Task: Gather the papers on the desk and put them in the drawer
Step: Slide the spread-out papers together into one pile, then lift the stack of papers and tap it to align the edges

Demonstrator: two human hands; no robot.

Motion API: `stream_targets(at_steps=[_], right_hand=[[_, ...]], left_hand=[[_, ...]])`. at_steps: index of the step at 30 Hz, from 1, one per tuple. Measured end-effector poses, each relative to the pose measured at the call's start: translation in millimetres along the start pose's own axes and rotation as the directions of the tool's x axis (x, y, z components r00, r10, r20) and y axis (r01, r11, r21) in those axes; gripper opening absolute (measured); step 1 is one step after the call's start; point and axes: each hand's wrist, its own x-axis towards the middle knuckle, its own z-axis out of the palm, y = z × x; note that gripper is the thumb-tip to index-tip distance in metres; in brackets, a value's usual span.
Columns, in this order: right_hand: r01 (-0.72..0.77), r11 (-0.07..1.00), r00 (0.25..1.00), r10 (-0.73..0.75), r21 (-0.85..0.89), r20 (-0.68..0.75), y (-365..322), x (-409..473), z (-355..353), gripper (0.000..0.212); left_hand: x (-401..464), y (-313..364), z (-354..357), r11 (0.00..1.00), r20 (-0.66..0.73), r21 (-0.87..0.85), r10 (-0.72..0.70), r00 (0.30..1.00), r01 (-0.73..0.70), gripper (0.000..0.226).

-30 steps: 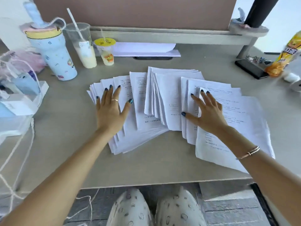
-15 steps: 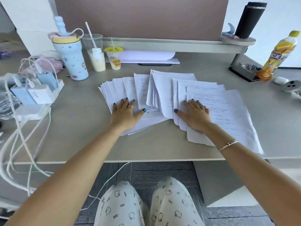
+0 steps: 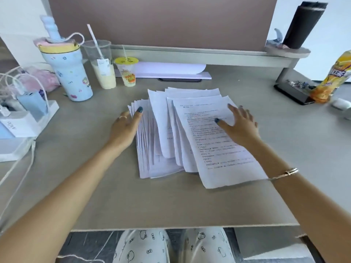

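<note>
— Papers (image 3: 191, 133): where do they lie?
— On the grey tabletop (image 3: 95, 186), near its middle, bunched into a loose overlapping pile. The sheets are fanned, edges uneven, and a printed page lies on top at the right side.
— And the hands?
— The left hand (image 3: 125, 128) stands against the pile's left edge, palm turned toward the sheets, its thumb lying over the outermost edges. Its grip is released: fingers extended, nothing clasped. The right hand (image 3: 240, 124) lies flat on the printed top sheet, fingers spread, grip likewise released, pressing rather than grasping. A bracelet (image 3: 284, 173) circles the right wrist.
— What surrounds the pile?
— Behind it, at the back left, a pale blue tumbler (image 3: 69, 73), a clear cup with a straw (image 3: 101, 67) and a small yellow-lidded cup (image 3: 127, 71) stand in a row. More white sheets (image 3: 171, 70) lie under the raised shelf (image 3: 190, 56) at the back. A yellow bottle (image 3: 334, 76) stands at the far right, blurred. Chargers and white cables (image 3: 20, 118) crowd the left edge.
</note>
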Motion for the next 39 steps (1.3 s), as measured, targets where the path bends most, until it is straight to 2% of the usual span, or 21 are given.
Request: stream_targets(at_steps=[3, 6, 8, 10, 13, 16, 19, 22, 24, 26, 27, 29, 31, 34, 37, 39], right_hand=[[-0.198, 0.974, 0.974, 0.208, -0.110, 0.086, 27, 3, 5, 0.084], [-0.187, 0.981, 0.977, 0.192, -0.059, 0.094, 20, -2, 16, 0.083], [-0.146, 0.989, 0.986, 0.148, -0.033, 0.081, 4, -6, 23, 0.082], [-0.108, 0.994, 0.990, 0.109, -0.014, 0.088, -13, -11, 29, 0.080], [-0.084, 0.996, 0.991, 0.079, 0.042, 0.107, -32, -16, 35, 0.078], [-0.091, 0.983, 0.992, 0.076, 0.158, 0.100, -35, -19, 31, 0.076], [-0.124, 0.933, 0.991, 0.102, 0.338, 0.082, -24, -16, 23, 0.075], [-0.207, 0.823, 0.978, 0.158, 0.528, 0.137, -12, -10, 12, 0.072], [-0.248, 0.674, 0.967, 0.122, 0.696, 0.225, -9, -9, 5, 0.063], [-0.255, 0.507, 0.965, 0.082, 0.824, 0.249, -9, -11, -4, 0.043], [-0.264, 0.419, 0.964, 0.071, 0.869, 0.258, -7, -11, -7, 0.045], [-0.274, 0.321, 0.961, 0.051, 0.907, 0.273, -5, -11, -14, 0.069], [-0.198, 0.286, 0.977, -0.022, 0.938, 0.213, -8, -15, -23, 0.074], [-0.002, 0.281, 0.998, -0.058, 0.960, 0.019, -23, -22, -49, 0.057], [0.200, 0.289, 0.979, -0.033, 0.936, -0.199, -48, -30, -82, 0.048], [0.296, 0.292, 0.954, -0.044, 0.910, -0.296, -65, -38, -96, 0.046]], left_hand=[[5, 0, 11, 0.971, 0.051, 0.226, -0.087, 0.995, 0.073, 0.090], [-2, 15, 29, 0.965, 0.094, 0.260, -0.001, 0.996, -0.023, 0.084], [-6, 25, 41, 0.987, 0.132, 0.150, 0.044, 0.990, -0.064, 0.073], [-12, 34, 48, 0.995, 0.201, -0.077, 0.083, 0.976, -0.069, 0.071], [-16, 43, 52, 0.937, 0.175, -0.348, 0.038, 0.984, 0.026, 0.075], [-16, 42, 51, 0.854, 0.129, -0.508, -0.055, 0.990, 0.114, 0.075], [-23, 41, 47, 0.800, 0.101, -0.595, -0.017, 0.995, 0.074, 0.073], [-32, 50, 39, 0.706, 0.079, -0.708, 0.052, 0.996, 0.019, 0.069], [-40, 63, 31, 0.654, 0.095, -0.757, 0.121, 0.988, -0.007, 0.068], [-44, 74, 23, 0.629, 0.116, -0.777, 0.185, 0.976, -0.027, 0.066], [-45, 79, 19, 0.624, 0.122, -0.781, 0.212, 0.970, -0.038, 0.061], [-47, 88, 9, 0.618, 0.123, -0.785, 0.224, 0.967, -0.043, 0.049], [-48, 94, 2, 0.620, 0.101, -0.783, 0.223, 0.970, -0.061, 0.037], [-49, 108, -12, 0.598, 0.009, -0.790, 0.231, 0.973, -0.134, 0.032], [-48, 135, -29, 0.623, -0.094, -0.740, 0.279, 0.956, -0.254, 0.033], [-48, 149, -36, 0.653, -0.099, -0.697, 0.321, 0.942, -0.296, 0.036]])
